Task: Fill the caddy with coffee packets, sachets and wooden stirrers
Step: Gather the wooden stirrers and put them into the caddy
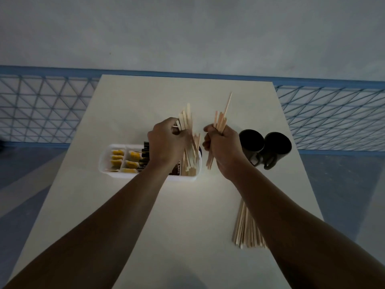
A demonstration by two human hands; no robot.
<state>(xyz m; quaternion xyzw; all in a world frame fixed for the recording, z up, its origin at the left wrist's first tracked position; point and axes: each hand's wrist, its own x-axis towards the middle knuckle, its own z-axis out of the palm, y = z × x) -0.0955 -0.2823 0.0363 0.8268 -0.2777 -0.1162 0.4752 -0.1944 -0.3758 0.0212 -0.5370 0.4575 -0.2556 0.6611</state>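
Note:
A white divided caddy [104,161] stands on the white table [187,215]. Yellow sachets [117,158] fill its left compartments and dark coffee packets [145,156] stand in the middle. My left hand [166,142] grips a bunch of wooden stirrers [185,119] over the caddy's right compartment, where more stirrers [190,163] stand. My right hand [221,144] grips a second bunch of stirrers [220,119] just right of the caddy, their lower ends poking out below my fist. A loose pile of stirrers [244,230] lies on the table, partly under my right forearm.
Two black mugs [251,144] [278,146] stand close together right of my right hand. Behind the table runs a blue wire-mesh fence [41,109] against a pale wall. The floor on either side of the table is grey-blue.

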